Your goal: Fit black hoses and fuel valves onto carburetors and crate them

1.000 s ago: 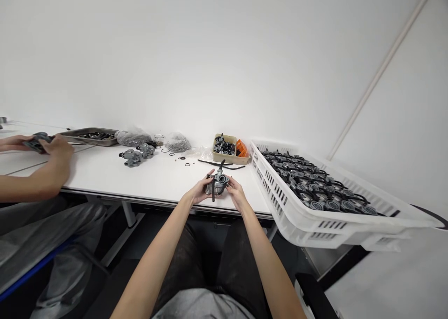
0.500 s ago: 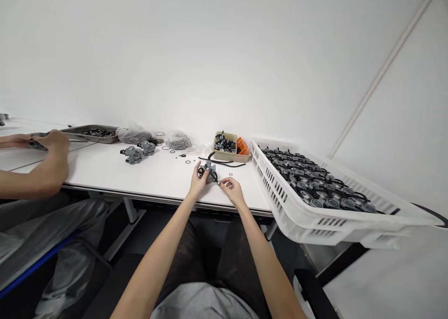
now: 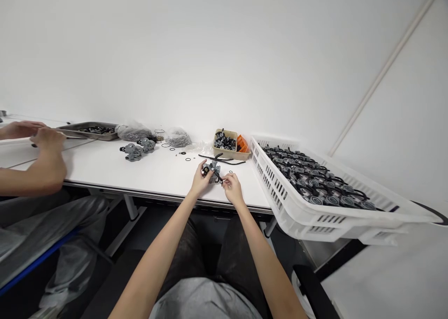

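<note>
A small grey carburetor (image 3: pixel 212 171) with a black hose sits just above the white table (image 3: pixel 157 176), near its front edge. My left hand (image 3: pixel 199 182) grips its left side with the fingers curled round it. My right hand (image 3: pixel 231 187) pinches its right end, at the black hose, thumb and fingertips together. Small black O-rings (image 3: pixel 188 159) lie loose on the table just beyond.
A white slotted crate (image 3: pixel 297 207) full of several grey carburetors stands at my right. A tan box (image 3: pixel 227 147) of small parts, clear bags (image 3: pixel 178 138), two loose carburetors (image 3: pixel 135 150) and a metal tray (image 3: pixel 89 130) line the back. Another person's hands (image 3: pixel 44 137) work at far left.
I have lowered the carburetor from upright in both hands to near the table and turned it on its side; my right hand shifted to pinch its right end. The other person's hands drew together.
</note>
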`<state>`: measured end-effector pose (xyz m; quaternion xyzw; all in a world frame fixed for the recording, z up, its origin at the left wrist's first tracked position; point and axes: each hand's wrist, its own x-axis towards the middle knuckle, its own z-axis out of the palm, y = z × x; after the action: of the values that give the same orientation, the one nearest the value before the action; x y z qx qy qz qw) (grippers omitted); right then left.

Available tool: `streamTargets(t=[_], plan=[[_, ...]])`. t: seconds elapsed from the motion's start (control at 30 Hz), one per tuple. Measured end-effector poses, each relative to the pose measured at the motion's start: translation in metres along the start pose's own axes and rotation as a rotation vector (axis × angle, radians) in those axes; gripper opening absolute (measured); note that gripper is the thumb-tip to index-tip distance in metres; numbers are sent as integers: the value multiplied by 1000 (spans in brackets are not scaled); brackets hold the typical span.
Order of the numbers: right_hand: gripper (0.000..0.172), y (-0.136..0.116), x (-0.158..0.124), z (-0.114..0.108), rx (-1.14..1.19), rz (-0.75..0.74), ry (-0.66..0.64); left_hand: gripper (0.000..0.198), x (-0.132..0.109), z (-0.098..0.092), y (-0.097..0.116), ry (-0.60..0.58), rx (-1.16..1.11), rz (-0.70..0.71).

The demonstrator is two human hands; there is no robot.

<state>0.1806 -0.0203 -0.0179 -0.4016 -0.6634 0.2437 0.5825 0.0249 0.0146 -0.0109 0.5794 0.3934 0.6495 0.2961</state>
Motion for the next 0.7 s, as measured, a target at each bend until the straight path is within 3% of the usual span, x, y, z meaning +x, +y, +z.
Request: streamTargets(t=[0.3,0.6,0.7], plan=[[15,1,-1,2,78,9,-39,54,-6,0,13,-76,-93,-61],[14,-1,-2,2,11,25,16,54,-7,0,16,-91,-127,-88],[24,-4,-3,1,11,32,27,54,-7,0,17,-93,-135,-100]])
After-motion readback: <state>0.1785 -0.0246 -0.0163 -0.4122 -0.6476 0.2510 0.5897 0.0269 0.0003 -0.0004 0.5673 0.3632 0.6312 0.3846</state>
